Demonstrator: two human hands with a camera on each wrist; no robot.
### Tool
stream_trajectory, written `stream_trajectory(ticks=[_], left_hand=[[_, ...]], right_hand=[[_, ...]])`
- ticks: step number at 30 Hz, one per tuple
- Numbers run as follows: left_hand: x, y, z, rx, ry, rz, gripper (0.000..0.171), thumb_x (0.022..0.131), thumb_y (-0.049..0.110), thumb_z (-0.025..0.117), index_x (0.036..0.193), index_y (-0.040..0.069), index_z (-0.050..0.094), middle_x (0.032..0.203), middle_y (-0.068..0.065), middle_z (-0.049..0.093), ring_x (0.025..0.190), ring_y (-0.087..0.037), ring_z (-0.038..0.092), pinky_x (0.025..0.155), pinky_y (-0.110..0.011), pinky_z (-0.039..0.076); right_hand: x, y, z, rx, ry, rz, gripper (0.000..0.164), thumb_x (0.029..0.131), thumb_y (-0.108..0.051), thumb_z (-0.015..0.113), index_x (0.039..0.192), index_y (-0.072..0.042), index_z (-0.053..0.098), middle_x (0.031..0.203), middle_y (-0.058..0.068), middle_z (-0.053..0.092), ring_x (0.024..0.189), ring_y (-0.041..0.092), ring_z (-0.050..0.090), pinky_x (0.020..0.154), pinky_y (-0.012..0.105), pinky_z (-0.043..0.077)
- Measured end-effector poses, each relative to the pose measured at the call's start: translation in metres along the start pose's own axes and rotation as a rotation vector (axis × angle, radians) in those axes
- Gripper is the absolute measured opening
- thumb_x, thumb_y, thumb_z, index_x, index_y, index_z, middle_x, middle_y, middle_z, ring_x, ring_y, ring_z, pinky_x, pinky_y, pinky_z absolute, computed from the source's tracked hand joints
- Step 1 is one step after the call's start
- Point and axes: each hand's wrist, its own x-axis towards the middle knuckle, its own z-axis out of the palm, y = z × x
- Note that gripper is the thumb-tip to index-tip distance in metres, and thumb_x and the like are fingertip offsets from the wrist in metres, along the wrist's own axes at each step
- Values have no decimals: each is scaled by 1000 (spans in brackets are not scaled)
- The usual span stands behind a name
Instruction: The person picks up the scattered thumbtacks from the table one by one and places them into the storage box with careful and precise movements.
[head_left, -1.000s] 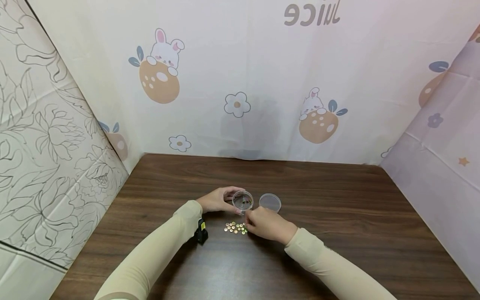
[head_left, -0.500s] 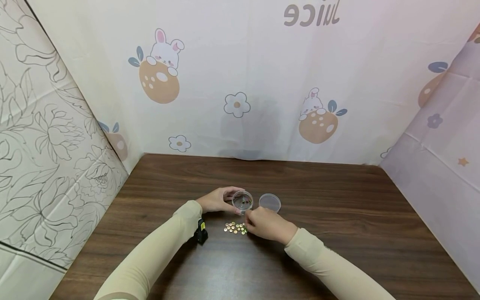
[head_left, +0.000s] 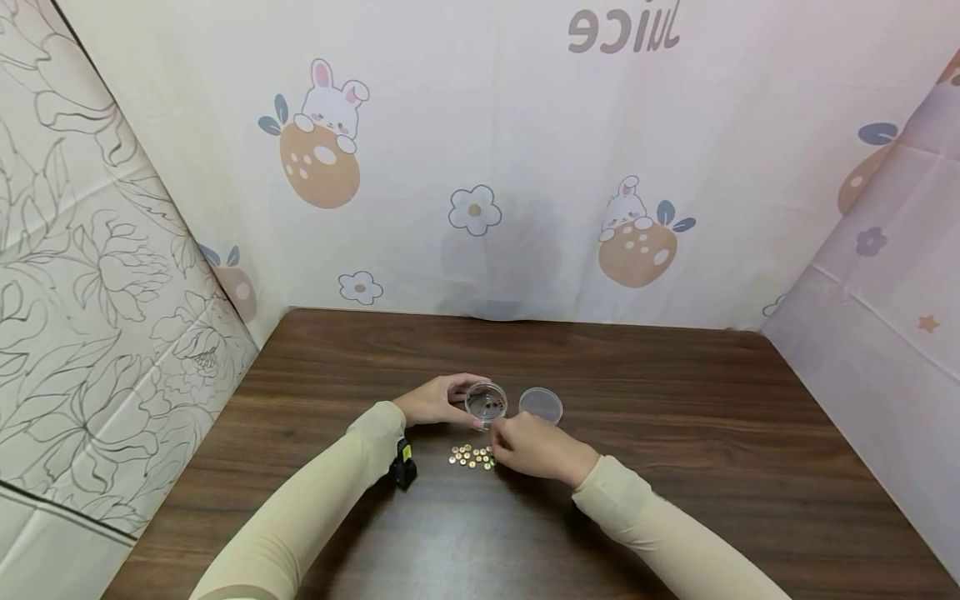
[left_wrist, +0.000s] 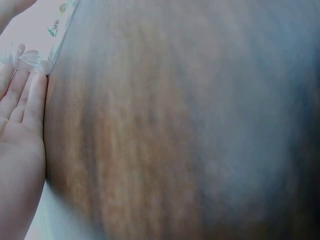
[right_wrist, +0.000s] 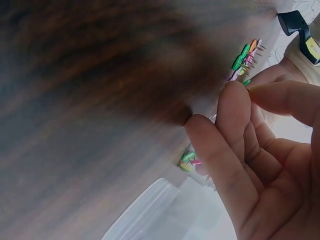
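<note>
My left hand [head_left: 435, 402] holds a clear round plastic box [head_left: 477, 408] from its left side, thumb near and fingers behind. Several coloured thumbtacks [right_wrist: 188, 161] lie inside it. In the left wrist view, fingers [left_wrist: 33, 100] rest against the box's clear wall [left_wrist: 52, 52]. Just in front of the box, my right hand [head_left: 542, 450] pinches a green-headed thumbtack [right_wrist: 246, 82] between thumb and index finger, most of it hidden by the fingertips. Next to those fingertips a group of thumbtacks [head_left: 470, 457] lies on the table, points up in the right wrist view.
The round clear lid [head_left: 541, 403] lies on the brown wooden table [head_left: 675, 400], right of the box and just behind my right hand. A black wrist camera [head_left: 403, 465] hangs under the left sleeve. A printed curtain [head_left: 420, 150] stands along the table's back edge.
</note>
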Motion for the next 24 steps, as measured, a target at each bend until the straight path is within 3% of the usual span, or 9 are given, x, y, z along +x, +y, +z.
stream_trajectory(ticks=[7,17,24], left_hand=[[-1,-1,0,-9,2,-10,70,79,14,75,140,11,41,133,-13,51,119,-25,48,99,-47,42],[0,-1,0,-11,0,-22,71,78,16,76,140,11,41,134,-13,51,118,-25,48,99,-46,43],[0,1,1,-4,10,-35,71,79,17,76,140,12,40,137,-10,48,121,-24,45,101,-46,41]], right_hand=[[0,3,-3,26,36,-16,11,85,-10,55,77,-17,55,61,-12,52,49,-2,43,46,19,41],[0,5,-11,65,41,32,8,86,-12,54,80,-17,55,60,-11,51,46,-1,42,43,19,39],[6,6,-19,50,147,42,11,92,-12,49,83,-16,55,56,-9,51,42,-2,39,41,18,38]])
